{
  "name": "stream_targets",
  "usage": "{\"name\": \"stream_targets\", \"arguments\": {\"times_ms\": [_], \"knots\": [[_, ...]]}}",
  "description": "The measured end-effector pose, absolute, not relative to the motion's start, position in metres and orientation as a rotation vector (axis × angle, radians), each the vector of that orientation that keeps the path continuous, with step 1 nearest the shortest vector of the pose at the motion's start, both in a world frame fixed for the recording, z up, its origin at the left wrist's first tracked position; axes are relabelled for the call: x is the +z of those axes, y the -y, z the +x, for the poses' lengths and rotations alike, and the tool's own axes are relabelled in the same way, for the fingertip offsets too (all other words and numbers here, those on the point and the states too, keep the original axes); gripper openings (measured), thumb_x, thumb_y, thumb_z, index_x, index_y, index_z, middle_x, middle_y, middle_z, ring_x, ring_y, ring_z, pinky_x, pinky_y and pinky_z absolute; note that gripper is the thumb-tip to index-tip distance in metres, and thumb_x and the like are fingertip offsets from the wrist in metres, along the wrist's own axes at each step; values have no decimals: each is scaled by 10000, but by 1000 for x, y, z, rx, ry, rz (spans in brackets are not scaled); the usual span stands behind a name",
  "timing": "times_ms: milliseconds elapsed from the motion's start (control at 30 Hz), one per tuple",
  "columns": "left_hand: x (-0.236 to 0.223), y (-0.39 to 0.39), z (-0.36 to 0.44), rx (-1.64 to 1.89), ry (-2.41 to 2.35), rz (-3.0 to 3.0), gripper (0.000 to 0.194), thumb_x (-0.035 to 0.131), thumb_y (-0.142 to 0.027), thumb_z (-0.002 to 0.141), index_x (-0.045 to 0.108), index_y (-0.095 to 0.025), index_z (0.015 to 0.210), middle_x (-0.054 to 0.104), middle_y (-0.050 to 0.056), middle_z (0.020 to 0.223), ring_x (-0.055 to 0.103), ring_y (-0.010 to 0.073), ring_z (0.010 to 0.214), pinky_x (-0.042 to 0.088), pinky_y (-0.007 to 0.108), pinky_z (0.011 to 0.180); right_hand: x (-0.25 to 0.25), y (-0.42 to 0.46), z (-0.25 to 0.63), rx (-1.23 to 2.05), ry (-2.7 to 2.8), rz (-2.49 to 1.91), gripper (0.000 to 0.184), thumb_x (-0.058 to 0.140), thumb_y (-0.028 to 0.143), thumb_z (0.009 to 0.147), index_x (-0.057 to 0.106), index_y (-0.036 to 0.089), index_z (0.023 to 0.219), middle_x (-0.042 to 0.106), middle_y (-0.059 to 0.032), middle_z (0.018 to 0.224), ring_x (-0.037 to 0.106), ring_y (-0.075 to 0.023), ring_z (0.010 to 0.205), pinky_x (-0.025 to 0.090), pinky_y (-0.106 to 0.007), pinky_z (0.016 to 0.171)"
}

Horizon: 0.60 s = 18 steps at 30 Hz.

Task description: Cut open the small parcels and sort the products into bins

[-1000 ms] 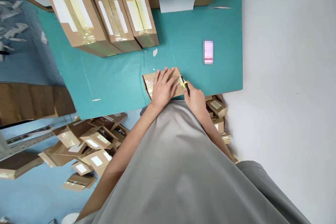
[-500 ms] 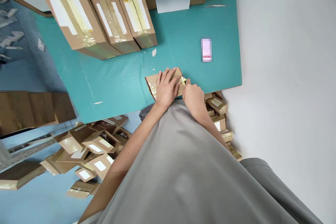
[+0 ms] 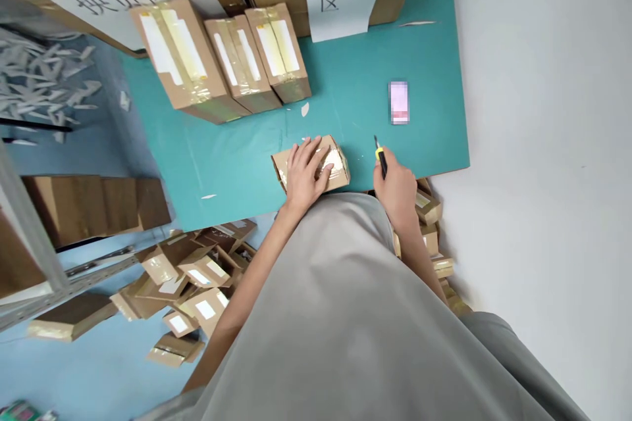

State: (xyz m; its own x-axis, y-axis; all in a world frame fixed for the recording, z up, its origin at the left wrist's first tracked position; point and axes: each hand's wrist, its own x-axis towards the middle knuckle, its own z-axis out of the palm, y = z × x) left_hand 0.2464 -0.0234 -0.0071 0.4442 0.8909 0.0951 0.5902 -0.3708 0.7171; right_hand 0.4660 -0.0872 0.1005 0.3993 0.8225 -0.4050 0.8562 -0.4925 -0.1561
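Observation:
A small taped cardboard box (image 3: 340,171) lies at the near edge of the green table. My left hand (image 3: 305,177) rests on top of it, fingers spread over the cardboard, hiding part of the box. To the right, apart from the box, my right hand (image 3: 397,188) is closed around a black and yellow utility knife (image 3: 381,159). Its tip points away from me, above the table. Shiny clear tape covers the box's right part. Whether the tape there is cut through, I cannot tell.
Three taped cartons (image 3: 224,62) stand in a row at the back left, before big boxes bearing paper signs (image 3: 340,0). A blurred pink phone-like item (image 3: 399,103) lies on the green table (image 3: 434,138). Opened cartons (image 3: 202,276) are heaped on the floor; a wall (image 3: 543,145) rises at right.
My right hand with the knife has moved right, away from the box. My left hand stays on the box, which has turned slightly. The view has shifted too.

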Motion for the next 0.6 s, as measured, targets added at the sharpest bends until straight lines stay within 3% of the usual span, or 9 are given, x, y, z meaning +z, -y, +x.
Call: {"name": "stream_targets", "arguments": {"times_ms": [200,367,433,533,600], "knots": [[-8,45,168,730,-1400,2051,633,382,-629,1173,688,-254,1580,585,171,1733,445,349,1704,323,626,1407,-47,61,509,-877,-1362,2484,548,542,248,1162,519,55,1675,735,-310,1465,768,-365,1299,560,-436,1075],[-9,58,110,799,-1648,1893,620,419,-624,1169,723,-234,1543,634,211,1635,574,357,1566,452,579,1308,-86,60,509,-853,-1480,2602,556,551,305,1127,590,23,1605,624,-356,1577,634,-415,1464,502,-536,1216],[-10,64,95,844,-1754,1782,618,432,-612,1167,751,-199,1498,696,218,1490,674,334,1405,546,520,1196,-87,56,494,-1103,-1604,2673,550,542,357,1129,646,16,1549,639,-357,1573,610,-412,1489,462,-565,1277],[-12,73,80,880,-1847,1606,574,471,-584,1154,786,-184,1418,747,190,1337,736,300,1231,589,470,1109,-83,47,452,-1778,-1625,2525,540,551,529,1133,770,107,1390,818,-241,1340,766,-347,1278,596,-527,1160],[-14,78,75,888,-1868,1505,505,518,-545,1137,779,-200,1397,759,173,1370,733,303,1261,565,478,1162,-78,43,425,-2127,-1655,2321,561,598,652,1091,817,177,1293,873,-150,1209,814,-322,1187,664,-495,1056]]}}
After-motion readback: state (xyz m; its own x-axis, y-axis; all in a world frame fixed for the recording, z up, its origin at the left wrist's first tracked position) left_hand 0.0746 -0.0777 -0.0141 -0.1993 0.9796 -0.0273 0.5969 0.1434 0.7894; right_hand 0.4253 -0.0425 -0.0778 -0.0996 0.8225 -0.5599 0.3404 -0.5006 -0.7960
